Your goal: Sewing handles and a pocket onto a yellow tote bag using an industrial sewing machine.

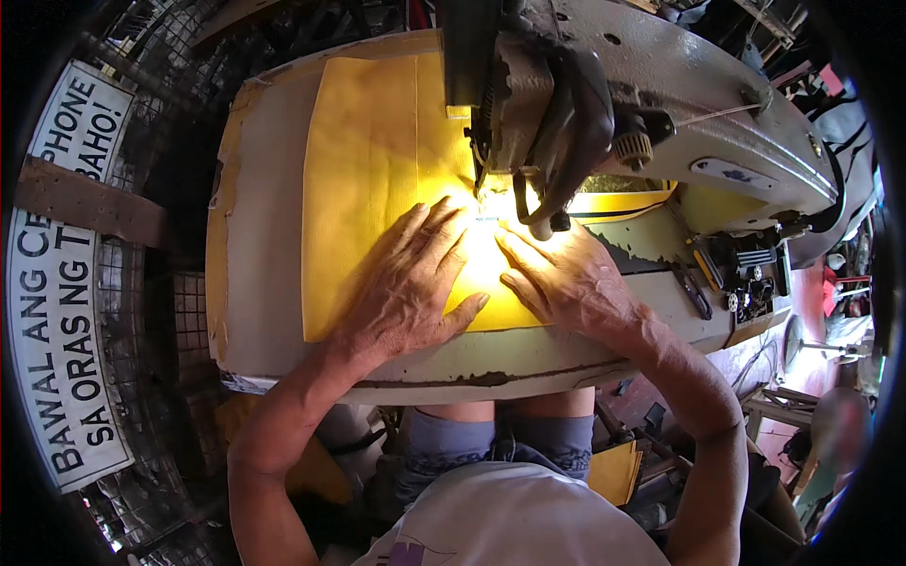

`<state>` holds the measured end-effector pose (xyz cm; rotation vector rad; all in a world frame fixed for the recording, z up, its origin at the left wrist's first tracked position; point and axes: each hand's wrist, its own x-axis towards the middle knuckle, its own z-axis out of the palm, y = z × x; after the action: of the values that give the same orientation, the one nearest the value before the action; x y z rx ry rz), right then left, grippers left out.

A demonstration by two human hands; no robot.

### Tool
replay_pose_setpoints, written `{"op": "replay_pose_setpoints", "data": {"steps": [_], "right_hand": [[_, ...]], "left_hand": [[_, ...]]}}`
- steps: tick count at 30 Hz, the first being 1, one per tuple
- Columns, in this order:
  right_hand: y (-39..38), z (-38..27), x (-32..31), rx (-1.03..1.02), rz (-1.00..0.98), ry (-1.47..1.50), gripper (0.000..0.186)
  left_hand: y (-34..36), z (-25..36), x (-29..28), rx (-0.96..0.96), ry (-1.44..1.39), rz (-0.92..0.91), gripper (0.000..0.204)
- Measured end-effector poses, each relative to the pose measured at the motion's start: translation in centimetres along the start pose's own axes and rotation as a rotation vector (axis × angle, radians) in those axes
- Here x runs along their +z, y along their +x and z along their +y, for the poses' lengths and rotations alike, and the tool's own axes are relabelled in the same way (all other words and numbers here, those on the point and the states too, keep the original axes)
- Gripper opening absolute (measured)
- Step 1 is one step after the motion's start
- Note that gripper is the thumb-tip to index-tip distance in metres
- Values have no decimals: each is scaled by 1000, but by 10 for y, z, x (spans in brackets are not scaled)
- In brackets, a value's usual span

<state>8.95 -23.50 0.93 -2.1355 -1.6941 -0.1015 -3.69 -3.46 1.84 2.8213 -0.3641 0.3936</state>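
A large yellow sheet of material (363, 208) lies flat on the sewing table (260, 236), its right part under the needle area of a sewing machine (661, 75). My left hand (415, 274) rests flat on the sheet, left of the needle, with the thumb spread away from the fingers. On the needle's right side, my right hand (566, 278) presses on the sheet with its fingers stretched out. A small dark-printed label (486, 219) shows between my fingertips. Bright lamp light washes out the spot around the presser foot, so the stitching there cannot be made out.
Right of the machine bed lie snips (694, 291) and a tray (755, 292) of bobbins and small tools. A yellow strip with dark edging (623, 203) passes beneath the machine arm. Wire mesh with a lettered sign (71, 283) stands at the left. Yellow pieces (615, 472) lie below the table.
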Motion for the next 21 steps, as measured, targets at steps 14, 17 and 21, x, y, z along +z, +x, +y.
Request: {"op": "replay_pose_setpoints", "data": {"steps": [14, 17, 21], "right_hand": [[-69, 2, -29, 252, 224, -147, 42], [-111, 11, -52, 380, 488, -385, 37], [-146, 32, -56, 622, 581, -590, 44]], "left_hand": [[9, -13, 6, -153, -100, -37, 70], [14, -13, 3, -150, -85, -64, 73], [26, -23, 0, -181, -108, -122, 73]]}}
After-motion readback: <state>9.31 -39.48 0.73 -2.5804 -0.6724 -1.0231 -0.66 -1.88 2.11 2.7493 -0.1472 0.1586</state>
